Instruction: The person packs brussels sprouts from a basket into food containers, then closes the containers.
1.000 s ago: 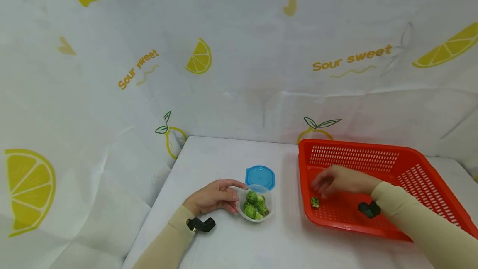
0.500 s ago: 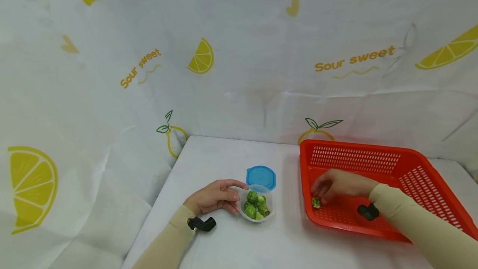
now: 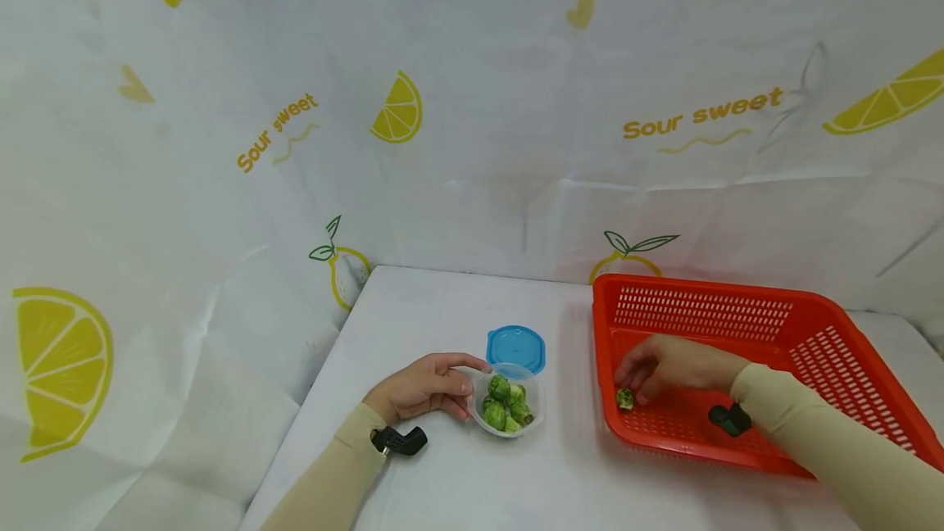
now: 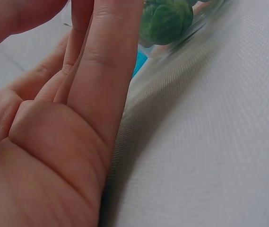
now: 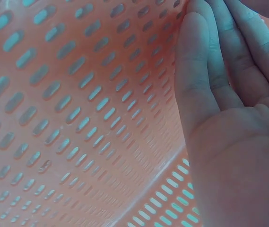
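Observation:
A small clear plastic container (image 3: pixel 483 426) stands on the table with several Brussels sprouts (image 3: pixel 496 412) inside. My left hand (image 3: pixel 424 388) holds its left side, the forefinger reaching along the far rim and the thumb at the near wall. In the left wrist view, one green sprout (image 4: pixel 167 21) shows past the fingers. My right hand (image 3: pixel 674 367) is down inside the red basket (image 3: pixel 689 451), thumb and fingers around a lone Brussels sprout (image 3: pixel 625 399) by its left wall. The right wrist view shows the fingers (image 5: pixel 193 52) close together; the sprout is hidden there.
A blue lid (image 3: pixel 516 344) lies on the white table (image 3: pixel 442 482) just behind the container. The basket's slotted walls rise around the right hand. Behind the table hangs a white lemon-print sheet (image 3: pixel 479 105).
My right hand lowers slightly and its fingers settle at the lone sprout in the basket. The left hand and container stay in place.

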Demonstrator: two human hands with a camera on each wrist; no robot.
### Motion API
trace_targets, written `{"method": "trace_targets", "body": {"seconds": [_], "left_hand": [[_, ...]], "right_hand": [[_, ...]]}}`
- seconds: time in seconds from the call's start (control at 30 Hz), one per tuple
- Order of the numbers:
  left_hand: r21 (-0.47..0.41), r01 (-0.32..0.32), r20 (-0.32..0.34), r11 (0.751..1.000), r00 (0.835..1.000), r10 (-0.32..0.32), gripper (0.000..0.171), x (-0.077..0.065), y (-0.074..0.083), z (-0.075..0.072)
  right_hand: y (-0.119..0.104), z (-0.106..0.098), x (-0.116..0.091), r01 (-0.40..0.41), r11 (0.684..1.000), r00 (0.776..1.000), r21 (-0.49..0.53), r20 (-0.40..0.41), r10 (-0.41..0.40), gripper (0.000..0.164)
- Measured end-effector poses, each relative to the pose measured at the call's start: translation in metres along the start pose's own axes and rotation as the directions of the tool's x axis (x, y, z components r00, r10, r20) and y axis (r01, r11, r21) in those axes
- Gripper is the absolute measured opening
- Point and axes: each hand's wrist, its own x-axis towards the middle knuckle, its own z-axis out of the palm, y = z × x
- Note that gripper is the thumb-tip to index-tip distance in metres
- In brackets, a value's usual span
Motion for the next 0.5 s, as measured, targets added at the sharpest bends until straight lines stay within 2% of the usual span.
{"method": "trace_targets", "body": {"seconds": [0.5], "left_hand": [[0.002,-0.002,-0.008,1.0,1.0,0.002,0.052,0.0001,0.0003,0.0006]], "right_hand": [[0.0001,0.0032,0.0006,0.02,0.999,1.0,-0.036,-0.011,-0.02,0.024]]}}
